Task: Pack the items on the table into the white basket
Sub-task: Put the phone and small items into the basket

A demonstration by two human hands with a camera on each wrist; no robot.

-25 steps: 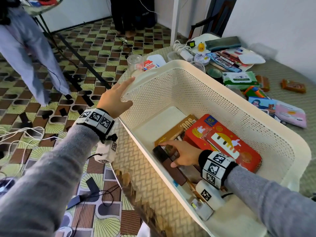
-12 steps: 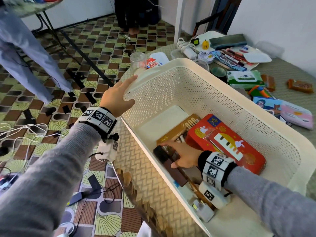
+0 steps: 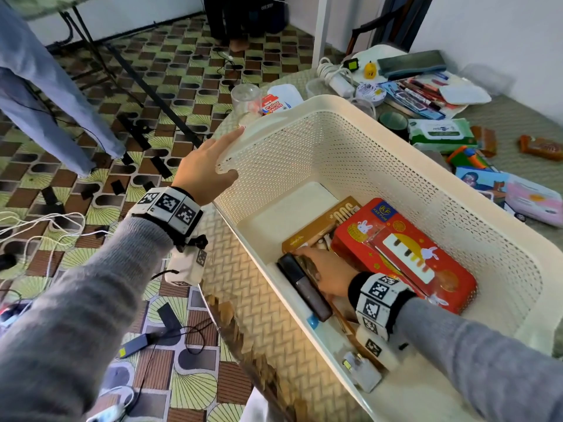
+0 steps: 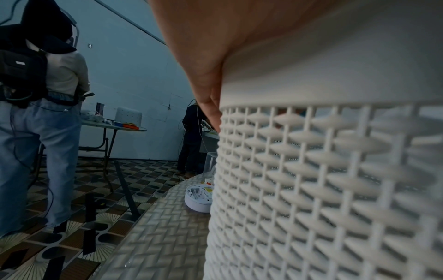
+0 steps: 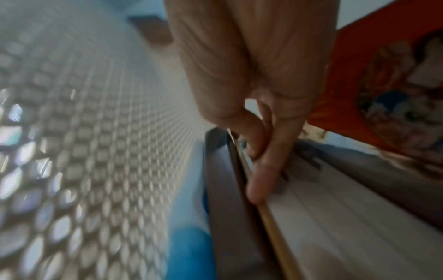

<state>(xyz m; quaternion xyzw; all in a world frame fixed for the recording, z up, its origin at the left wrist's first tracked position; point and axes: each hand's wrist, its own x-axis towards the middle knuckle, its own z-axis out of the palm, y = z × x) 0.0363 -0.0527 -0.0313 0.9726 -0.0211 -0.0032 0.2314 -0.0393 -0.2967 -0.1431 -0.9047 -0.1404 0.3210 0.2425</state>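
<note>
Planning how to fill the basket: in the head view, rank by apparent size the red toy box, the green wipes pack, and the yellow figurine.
1. red toy box
2. green wipes pack, though it lies farther away
3. yellow figurine

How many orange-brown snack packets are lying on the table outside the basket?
2: one orange-brown snack packet beside the wet wipes pack, the other farther right near the frame edge. Clutter may hide more.

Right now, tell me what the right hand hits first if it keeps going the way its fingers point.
Probably the brown box: the right hand lies low in the basket, fingertips pointing at it and nearly touching, though depth is unclear.
</note>
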